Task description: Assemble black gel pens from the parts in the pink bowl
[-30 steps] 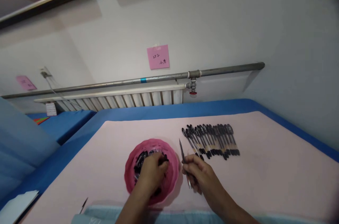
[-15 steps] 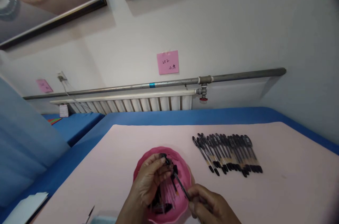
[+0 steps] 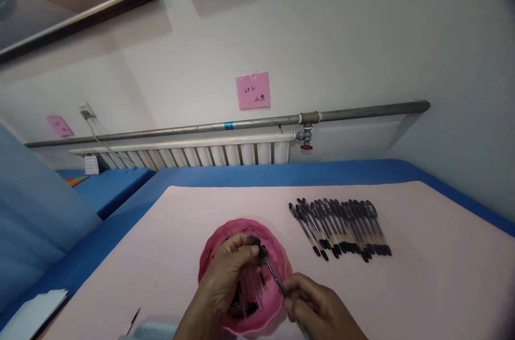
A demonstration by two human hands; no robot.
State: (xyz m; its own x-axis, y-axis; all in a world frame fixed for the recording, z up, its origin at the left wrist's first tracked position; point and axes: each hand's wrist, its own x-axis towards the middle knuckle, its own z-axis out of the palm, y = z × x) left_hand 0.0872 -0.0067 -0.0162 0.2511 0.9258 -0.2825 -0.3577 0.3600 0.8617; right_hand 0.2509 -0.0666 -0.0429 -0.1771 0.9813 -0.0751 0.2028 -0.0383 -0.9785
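Observation:
A pink bowl with scalloped rim sits on the pale pink mat and holds several black pen caps. Over it, my left hand pinches a black pen cap at the tip of a slim pen. My right hand grips that pen's lower end, its point aimed up and left into the cap. To the right, a row of several capped black pens lies side by side on the mat.
The pink mat covers a blue table. A white radiator and grey pipe run along the wall behind. White paper lies at the left edge, and a loose pen refill near the front.
My left hand rose out of the bowl with a cap. My right hand brought the pen from beside the row over the bowl, and cap and pen tip have met.

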